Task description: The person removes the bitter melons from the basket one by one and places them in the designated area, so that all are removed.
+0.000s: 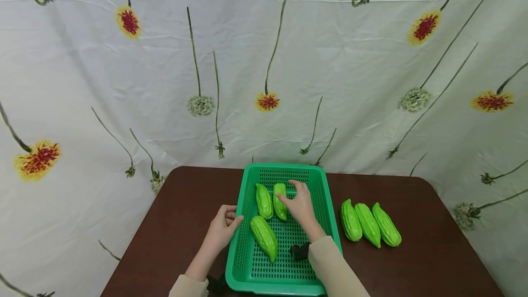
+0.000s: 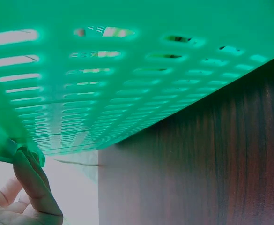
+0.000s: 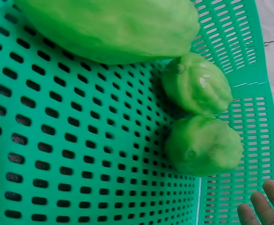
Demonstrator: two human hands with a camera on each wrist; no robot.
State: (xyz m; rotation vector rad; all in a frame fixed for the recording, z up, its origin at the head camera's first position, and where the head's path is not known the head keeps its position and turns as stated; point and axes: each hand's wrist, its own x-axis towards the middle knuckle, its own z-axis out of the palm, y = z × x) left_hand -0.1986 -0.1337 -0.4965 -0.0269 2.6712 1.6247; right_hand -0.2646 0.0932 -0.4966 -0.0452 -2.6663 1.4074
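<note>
A green plastic basket (image 1: 280, 278) holds three light-green bitter melons: one at the far left (image 1: 264, 201), another beside it (image 1: 280, 207), and a third nearer the front (image 1: 264, 238). My left hand (image 1: 222, 226) grips the basket's left rim; in the left wrist view its fingers (image 2: 33, 183) are at the rim's lip. Over the basket, my right hand (image 1: 300, 203) has thumb and fingers spread beside the far right melon, holding nothing. The right wrist view shows its fingertips (image 3: 261, 206) apart from the two far melons (image 3: 204, 145).
Three more bitter melons (image 1: 369, 224) lie side by side on the dark brown table (image 1: 429, 251), right of the basket. A white flower-patterned cloth (image 1: 247, 68) hangs behind the table's far edge.
</note>
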